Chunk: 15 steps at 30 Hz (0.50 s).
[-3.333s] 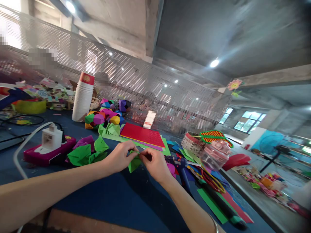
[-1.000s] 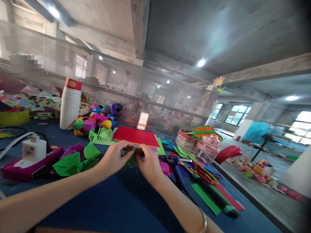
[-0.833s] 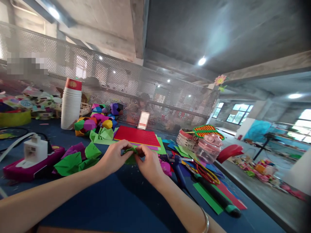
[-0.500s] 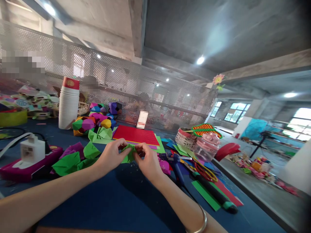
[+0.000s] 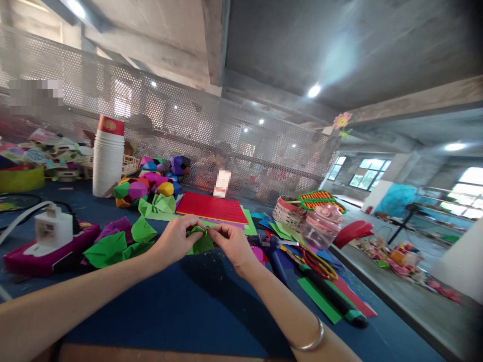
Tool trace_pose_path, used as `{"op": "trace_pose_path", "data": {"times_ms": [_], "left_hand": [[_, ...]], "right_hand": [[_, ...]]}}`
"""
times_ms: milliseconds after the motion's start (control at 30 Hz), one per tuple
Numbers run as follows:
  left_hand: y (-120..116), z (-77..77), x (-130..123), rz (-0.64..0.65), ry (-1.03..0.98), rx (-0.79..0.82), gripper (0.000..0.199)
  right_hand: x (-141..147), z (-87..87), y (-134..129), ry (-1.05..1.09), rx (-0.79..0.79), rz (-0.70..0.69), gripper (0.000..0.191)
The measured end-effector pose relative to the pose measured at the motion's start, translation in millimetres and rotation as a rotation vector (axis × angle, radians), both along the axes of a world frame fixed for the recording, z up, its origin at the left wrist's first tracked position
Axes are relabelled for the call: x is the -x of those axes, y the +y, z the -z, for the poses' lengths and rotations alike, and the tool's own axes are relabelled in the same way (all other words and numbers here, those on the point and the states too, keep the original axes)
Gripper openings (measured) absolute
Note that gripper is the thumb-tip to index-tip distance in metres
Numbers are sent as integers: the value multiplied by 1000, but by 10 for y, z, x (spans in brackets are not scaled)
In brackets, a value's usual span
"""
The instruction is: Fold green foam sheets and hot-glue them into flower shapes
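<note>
A small piece of folded green paper (image 5: 203,243) is held above the blue table between my two hands. My left hand (image 5: 174,242) pinches its left side, thumb in front and fingers curled behind. At the paper's upper right edge, the thumb and fingertips of my right hand (image 5: 234,247) are pressed together on it. Crumpled green paper shapes (image 5: 109,250) lie left of my left hand, with purple paper (image 5: 119,229) among them. Beyond my hands is a stack of red sheets (image 5: 213,207). A blue glue gun (image 5: 269,244) rests just right of my right hand.
White paper cups (image 5: 108,161) stand stacked behind a purple power strip (image 5: 18,256). Colourful paper balls (image 5: 138,190) sit at the back. On the right are a pink-lidded jar (image 5: 322,226), scissors (image 5: 326,266), a black-handled tool (image 5: 332,294) and the table edge. A perforated screen (image 5: 211,130) rises behind.
My right fingers have closed more tightly together and shifted to the paper's upper right edge, showing more of the green paper. My left hand keeps its pinch. The view has shifted slightly.
</note>
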<state>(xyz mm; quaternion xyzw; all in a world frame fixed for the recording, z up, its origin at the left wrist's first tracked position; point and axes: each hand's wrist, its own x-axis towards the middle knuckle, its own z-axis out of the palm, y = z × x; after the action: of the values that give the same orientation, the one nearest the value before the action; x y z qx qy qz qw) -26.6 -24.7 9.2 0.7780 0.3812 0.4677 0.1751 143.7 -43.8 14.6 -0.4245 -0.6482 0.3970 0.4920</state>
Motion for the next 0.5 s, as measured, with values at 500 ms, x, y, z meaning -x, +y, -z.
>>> {"op": "trace_pose_path", "data": {"times_ms": [500], "left_hand": [[-105,-21,-27,26,-20,-105,18]], "right_hand": [[33,-33,-61,-149,-119,29,15]]}}
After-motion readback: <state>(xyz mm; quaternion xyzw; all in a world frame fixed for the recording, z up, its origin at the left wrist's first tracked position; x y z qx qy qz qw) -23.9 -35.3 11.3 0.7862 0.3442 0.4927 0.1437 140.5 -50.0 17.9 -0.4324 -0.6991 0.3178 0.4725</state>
